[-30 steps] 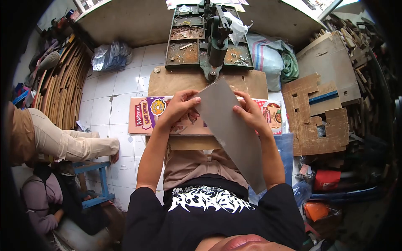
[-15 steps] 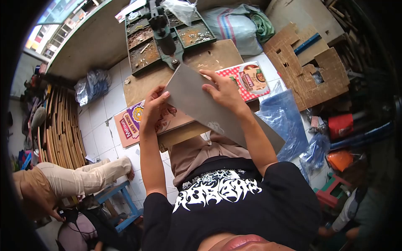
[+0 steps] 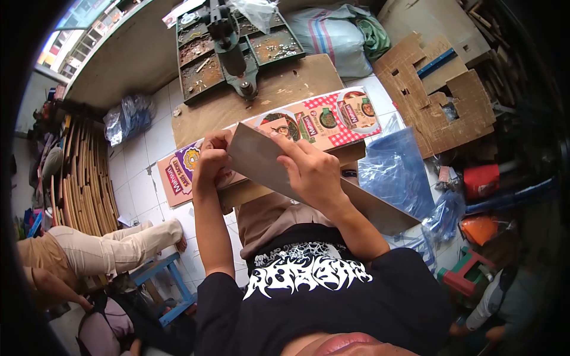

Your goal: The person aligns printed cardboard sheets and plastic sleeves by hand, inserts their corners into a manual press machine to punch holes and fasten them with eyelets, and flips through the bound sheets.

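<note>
A flat grey panel (image 3: pixel 261 161) is held slantwise over my lap, its upper left corner between my hands and its far end down at the lower right. My left hand (image 3: pixel 215 155) has its fingers curled at the panel's left edge. My right hand (image 3: pixel 310 172) grips the panel from above, thumb and fingers on its face and upper edge. Beneath lies a long printed board (image 3: pixel 326 120) with food pictures, on a wooden bench top (image 3: pixel 297 83). A green hand press (image 3: pixel 234 62) stands beyond the board.
Metal trays (image 3: pixel 273 46) of small parts flank the press. A white sack (image 3: pixel 332 38) and cut brown boards (image 3: pixel 415 89) are at the right, with blue plastic sheet (image 3: pixel 398 172) nearer. Stacked wooden strips (image 3: pixel 86 178) and a seated person's legs (image 3: pixel 130 244) are at the left.
The view has turned. The panel has come back from the press toward my body, uncovering more of the printed board, and my left hand has curled more tightly at its corner.
</note>
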The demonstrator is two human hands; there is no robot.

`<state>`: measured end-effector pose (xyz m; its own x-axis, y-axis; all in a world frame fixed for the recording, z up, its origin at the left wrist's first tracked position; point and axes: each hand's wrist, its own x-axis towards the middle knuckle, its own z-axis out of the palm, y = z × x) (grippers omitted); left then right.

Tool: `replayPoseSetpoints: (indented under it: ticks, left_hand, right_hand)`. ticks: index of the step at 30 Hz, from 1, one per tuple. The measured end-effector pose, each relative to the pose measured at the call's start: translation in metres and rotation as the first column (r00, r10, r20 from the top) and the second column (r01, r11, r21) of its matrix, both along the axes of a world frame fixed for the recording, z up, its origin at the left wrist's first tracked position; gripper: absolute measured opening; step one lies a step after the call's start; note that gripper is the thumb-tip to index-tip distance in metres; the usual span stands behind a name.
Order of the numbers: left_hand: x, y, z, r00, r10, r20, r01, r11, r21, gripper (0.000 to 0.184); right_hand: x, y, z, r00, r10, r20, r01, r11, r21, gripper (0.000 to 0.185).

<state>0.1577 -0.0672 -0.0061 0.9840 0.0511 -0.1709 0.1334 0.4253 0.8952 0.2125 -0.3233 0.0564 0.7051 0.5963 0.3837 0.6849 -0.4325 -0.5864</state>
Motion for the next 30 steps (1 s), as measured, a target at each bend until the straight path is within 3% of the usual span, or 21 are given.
replayPoseSetpoints:
  ticks: [5, 7, 20, 24, 26, 28, 30]
  left_hand:
    - [-0.002, -0.001, 0.013, 0.999, -0.006, -0.048, 0.01, 0.997, 0.074, 0.02]
    - [0.002, 0.0, 0.011, 0.995, -0.097, 0.029, 0.093, 0.99, 0.107, 0.022]
    - [0.008, 0.004, -0.012, 0.989, -0.089, 0.116, 0.081, 0.994, 0.078, 0.025]
    - [0.009, 0.0, -0.011, 0.982, -0.044, 0.182, 0.03, 0.996, 0.081, 0.025]
    - [0.007, -0.001, 0.002, 0.999, -0.033, 0.019, 0.029, 0.986, 0.165, 0.025]
    - [0.009, -0.002, 0.003, 1.0, 0.0, 0.012, -0.002, 0.99, 0.138, 0.024]
    - [0.014, -0.002, 0.004, 1.0, 0.03, 0.0, -0.03, 0.993, 0.112, 0.025]
  right_hand:
    - [0.007, -0.002, -0.007, 0.998, 0.029, -0.046, -0.028, 0.999, 0.037, 0.043]
    - [0.012, -0.002, -0.011, 0.997, -0.03, -0.068, 0.036, 0.995, 0.089, 0.041]
    - [0.033, 0.002, -0.029, 0.966, 0.03, -0.255, 0.013, 0.987, 0.163, 0.042]
    - [0.035, 0.002, -0.018, 0.939, -0.009, -0.344, 0.044, 0.994, 0.096, 0.042]
    - [0.048, 0.004, -0.019, 0.911, 0.03, -0.412, 0.021, 0.993, 0.118, 0.043]
    - [0.063, 0.005, -0.021, 0.883, 0.062, -0.465, 0.013, 0.988, 0.157, 0.043]
    - [0.079, 0.005, -0.019, 0.861, 0.031, -0.507, -0.021, 0.999, 0.026, 0.043]
